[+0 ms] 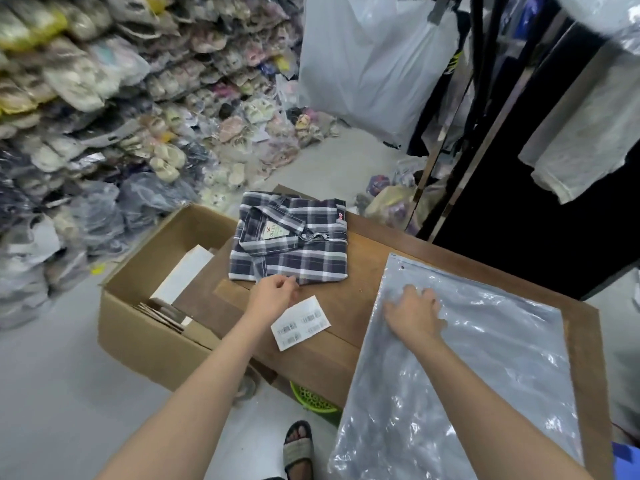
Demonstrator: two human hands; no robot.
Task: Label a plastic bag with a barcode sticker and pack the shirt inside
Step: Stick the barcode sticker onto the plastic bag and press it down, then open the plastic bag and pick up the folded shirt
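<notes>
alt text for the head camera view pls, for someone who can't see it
Over a brown wooden table, the left hand touches a folded navy-and-white plaid shirt's near edge while the right hand lies flat on a clear plastic bag. A white barcode sticker sheet lies between them.

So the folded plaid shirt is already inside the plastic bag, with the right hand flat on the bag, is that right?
Not quite. In the head view the plaid shirt lies folded on the wooden table, outside the plastic bag, with the left hand at its near edge. The right hand is indeed flat on the bag.
</notes>
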